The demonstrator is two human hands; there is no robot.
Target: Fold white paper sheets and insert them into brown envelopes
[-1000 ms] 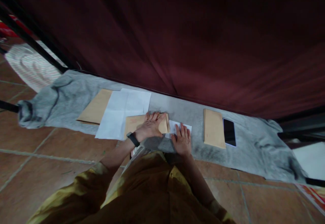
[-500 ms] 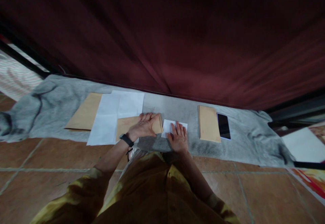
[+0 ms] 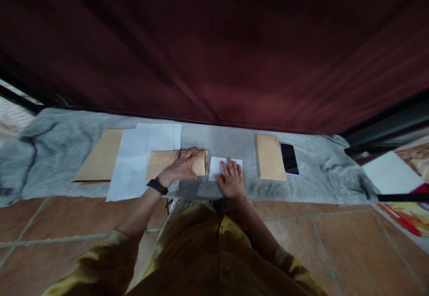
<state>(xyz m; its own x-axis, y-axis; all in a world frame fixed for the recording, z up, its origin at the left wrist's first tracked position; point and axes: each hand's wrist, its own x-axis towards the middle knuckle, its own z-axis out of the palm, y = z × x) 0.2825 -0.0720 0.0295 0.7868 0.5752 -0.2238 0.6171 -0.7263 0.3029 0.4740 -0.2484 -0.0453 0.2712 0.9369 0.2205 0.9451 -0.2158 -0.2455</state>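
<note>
Left hand [image 3: 182, 167] lies flat, fingers spread, pressing a brown envelope [image 3: 164, 164] on the grey cloth [image 3: 234, 141], near its front edge. Right hand [image 3: 231, 180] lies flat, grasping nothing, on folded white paper [image 3: 217, 166] just beside the envelope.

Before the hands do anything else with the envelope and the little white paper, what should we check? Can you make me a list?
1. Left hand pressing flat on the brown envelope: ok.
2. Right hand lying flat on the small white paper: ok.
3. Small white paper right beside the envelope's right end, nothing between them: ok.
4. Envelope's flap open: cannot tell, the left hand covers that end.
5. Phone out of both hands' way, next to a separate brown envelope: ok.
6. Grey cloth smooth under both hands: ok.
</note>
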